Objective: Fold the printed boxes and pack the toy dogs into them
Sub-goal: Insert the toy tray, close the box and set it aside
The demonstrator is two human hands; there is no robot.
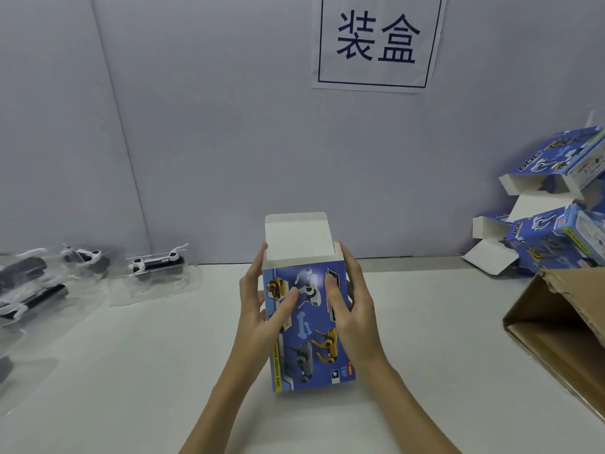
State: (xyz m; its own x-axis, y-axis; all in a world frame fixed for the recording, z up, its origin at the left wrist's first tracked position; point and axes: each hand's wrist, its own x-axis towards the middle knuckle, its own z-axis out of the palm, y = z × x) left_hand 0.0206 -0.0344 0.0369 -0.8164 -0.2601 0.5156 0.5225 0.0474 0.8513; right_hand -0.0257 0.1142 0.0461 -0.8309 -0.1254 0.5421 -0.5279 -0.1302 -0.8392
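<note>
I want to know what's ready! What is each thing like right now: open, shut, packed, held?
Blue box: held upright, top flap open.
Left hand: grips the box's left side.
Right hand: grips its right side.
Toy dogs: lying in clear trays, unpacked.
Box pile: end flaps open.
Cardboard carton: open.

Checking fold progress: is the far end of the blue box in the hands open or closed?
Open. The blue box, held between left hand and right hand, has its white tuck flap standing up unfolded. Contents: cannot tell.
</note>
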